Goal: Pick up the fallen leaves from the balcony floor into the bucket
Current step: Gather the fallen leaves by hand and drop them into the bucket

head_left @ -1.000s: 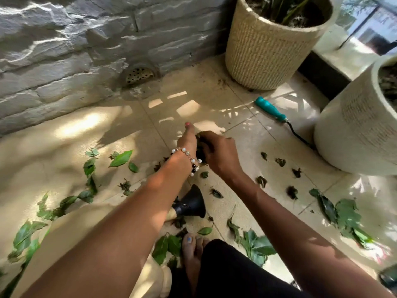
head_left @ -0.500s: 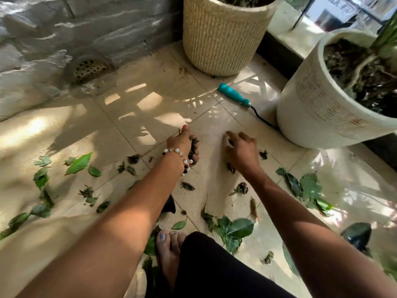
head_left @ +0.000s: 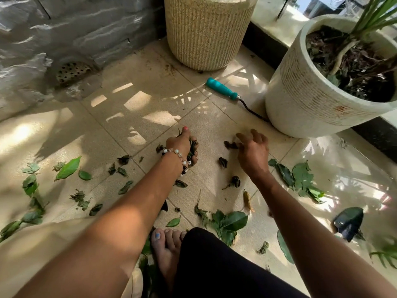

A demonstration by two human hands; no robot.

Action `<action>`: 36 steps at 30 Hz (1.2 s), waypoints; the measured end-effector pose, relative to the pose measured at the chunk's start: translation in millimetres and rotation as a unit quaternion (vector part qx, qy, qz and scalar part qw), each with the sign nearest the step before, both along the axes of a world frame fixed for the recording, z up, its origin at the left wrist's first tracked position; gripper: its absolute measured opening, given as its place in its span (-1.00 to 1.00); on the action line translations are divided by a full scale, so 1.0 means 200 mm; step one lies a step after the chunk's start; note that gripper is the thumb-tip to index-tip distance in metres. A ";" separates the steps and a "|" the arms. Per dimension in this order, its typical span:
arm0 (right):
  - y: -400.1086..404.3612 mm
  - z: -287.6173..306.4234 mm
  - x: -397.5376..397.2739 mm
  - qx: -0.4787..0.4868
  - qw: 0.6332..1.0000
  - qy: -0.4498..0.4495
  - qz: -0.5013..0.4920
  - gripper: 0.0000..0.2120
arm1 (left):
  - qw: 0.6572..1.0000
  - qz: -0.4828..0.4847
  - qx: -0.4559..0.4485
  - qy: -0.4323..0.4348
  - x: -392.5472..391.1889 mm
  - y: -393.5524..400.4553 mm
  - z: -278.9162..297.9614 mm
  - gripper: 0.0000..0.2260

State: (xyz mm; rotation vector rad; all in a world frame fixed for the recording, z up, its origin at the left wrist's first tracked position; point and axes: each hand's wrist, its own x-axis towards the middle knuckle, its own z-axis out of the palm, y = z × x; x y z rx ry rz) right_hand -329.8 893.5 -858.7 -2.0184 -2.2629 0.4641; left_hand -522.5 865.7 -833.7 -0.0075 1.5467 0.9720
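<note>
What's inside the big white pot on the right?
The round white pot holds dark soil and dry leaf litter with green plant stalks. Its bottom and anything buried are hidden.

The tool [head_left: 223, 89] shows its teal handle, but its dark shank runs behind the white pot [head_left: 305, 100], hiding the head. The woven pot [head_left: 206, 33] is cut off by the top edge. Leaves in the left hand [head_left: 182, 145] are mostly covered by its fingers. The right hand [head_left: 253, 151] is blurred, so whether it touches the dark leaf [head_left: 229, 144] beside it is unclear. A dark object [head_left: 349, 222] at right is too blurred to identify.
</note>
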 end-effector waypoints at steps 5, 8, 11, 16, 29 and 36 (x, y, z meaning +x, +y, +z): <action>-0.07 0.01 -0.02 -0.055 0.998 0.016 0.024 -0.53 | 1.000 -0.010 0.004 0.004 0.06 -0.02 -0.01 -0.59; -0.08 0.01 -0.10 -0.053 0.992 -0.012 0.111 -0.47 | 1.000 -0.007 0.005 0.004 0.07 -0.04 -0.01 -0.59; -0.10 0.00 -0.15 -0.012 0.982 -0.057 0.182 -0.61 | 1.000 -0.007 0.007 0.010 0.06 -0.05 -0.02 -0.59; -0.09 -0.01 -0.09 0.048 0.991 0.057 0.115 -0.70 | 1.000 -0.009 0.011 0.016 0.05 -0.06 -0.03 -0.60; -0.28 -0.03 -0.25 -0.002 0.985 0.028 0.171 -0.68 | 0.999 0.026 0.020 0.013 -0.02 -0.11 -0.01 -0.60; -0.14 0.08 -0.61 -0.012 0.961 0.156 0.227 -0.70 | 0.994 0.094 0.026 0.057 -0.37 -0.11 0.03 -0.61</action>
